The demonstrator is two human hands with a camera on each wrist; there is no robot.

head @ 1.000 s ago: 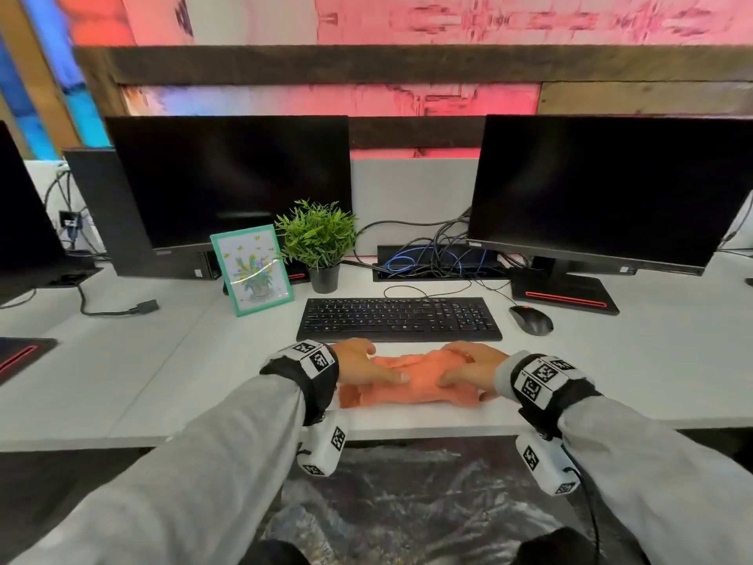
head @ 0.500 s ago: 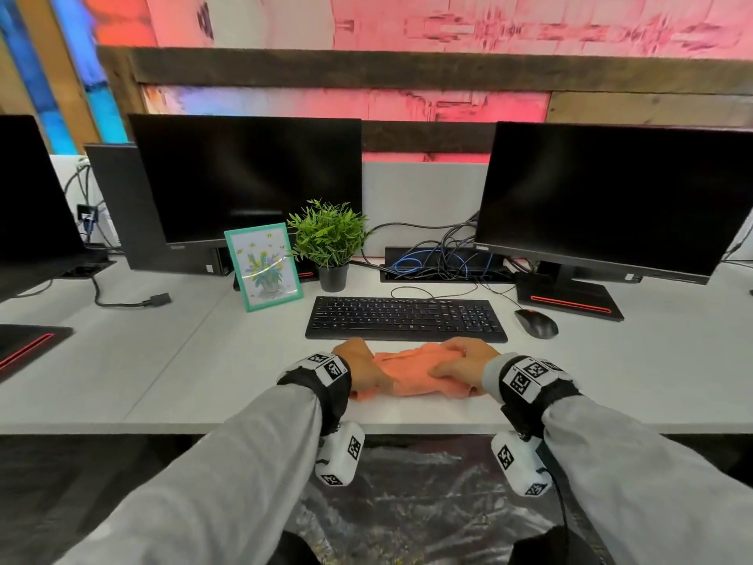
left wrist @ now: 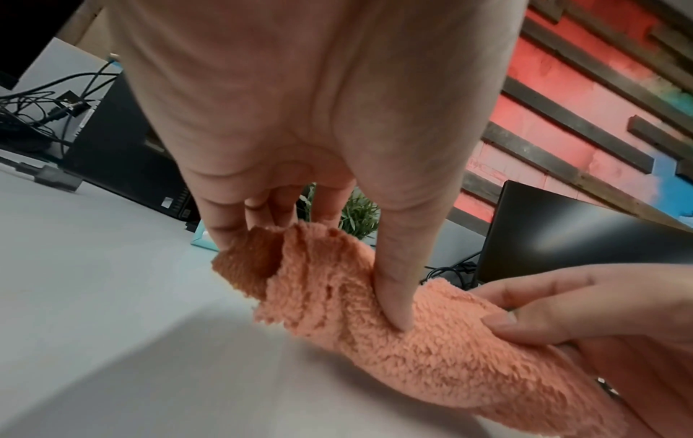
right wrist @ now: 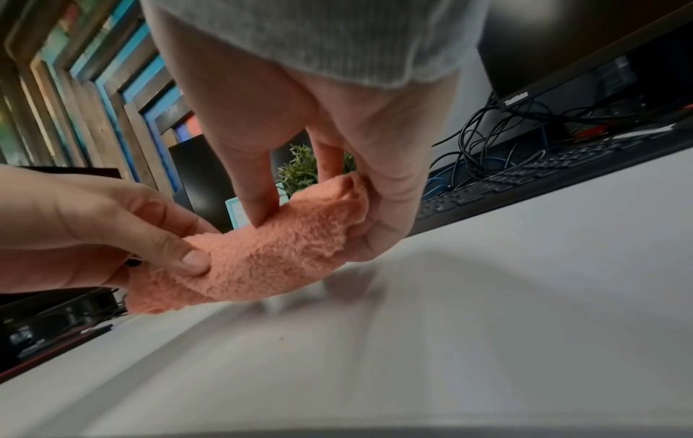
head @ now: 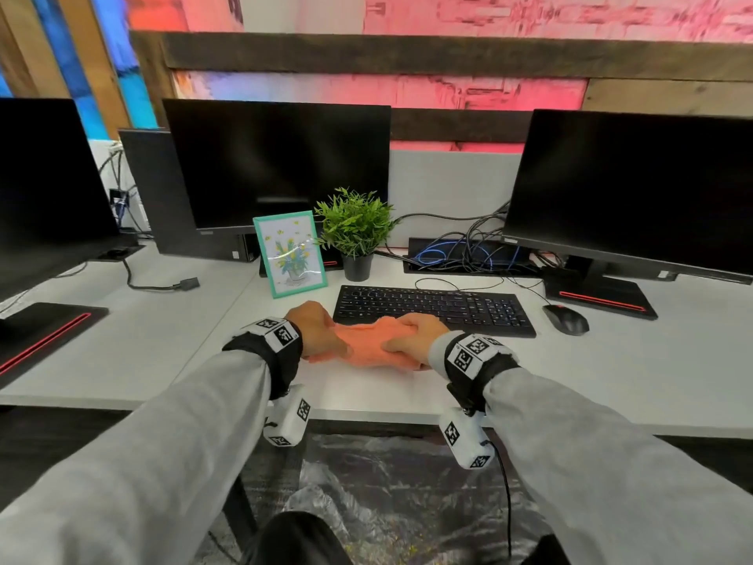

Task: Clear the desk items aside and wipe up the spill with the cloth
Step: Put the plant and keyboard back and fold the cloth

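An orange fluffy cloth (head: pixel 368 344) is bunched into a roll and held just above the white desk (head: pixel 611 377), in front of the keyboard. My left hand (head: pixel 322 334) grips its left end, thumb pressed into the pile (left wrist: pixel 394 311). My right hand (head: pixel 411 338) grips the other end, thumb and fingers pinching the cloth (right wrist: pixel 285 246). In the left wrist view the cloth (left wrist: pixel 375 320) hangs clear of the desk surface. No spill shows on the desk in any view.
A black keyboard (head: pixel 432 309) lies right behind the hands, a mouse (head: pixel 565 319) to its right. A teal picture frame (head: pixel 289 258) and a potted plant (head: pixel 356 234) stand behind on the left. Monitors (head: pixel 277 165) and tangled cables (head: pixel 468 254) line the back.
The cloth was spread flat under both hands a second ago. Both hands have gathered it into a tighter roll, drawn closer together and lifted it slightly off the desk.
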